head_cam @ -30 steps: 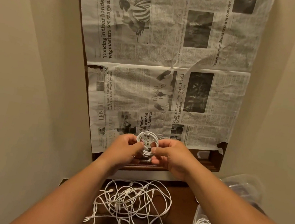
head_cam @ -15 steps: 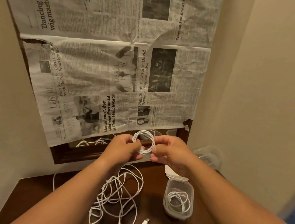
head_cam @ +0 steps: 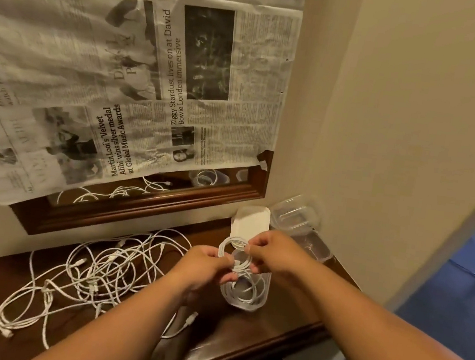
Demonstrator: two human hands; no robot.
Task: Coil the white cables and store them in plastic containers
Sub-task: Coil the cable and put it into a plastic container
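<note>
Stow | my left hand [head_cam: 206, 264] and right hand [head_cam: 272, 251] pinch the coiled cable [head_cam: 238, 267], opposite sides, above the container [head_cam: 239, 306] | plan: lower flat, release together so loops don't spring

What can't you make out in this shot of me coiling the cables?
Head view:
- Plugs of the coiled cable: covered by the left hand and right hand.
- Contents of the open container: partly hidden behind both hands, cables uncountable.
- Left side of the newspaper: motion-blurred.
- Loose cable tangle: too intertwined to count.
</note>
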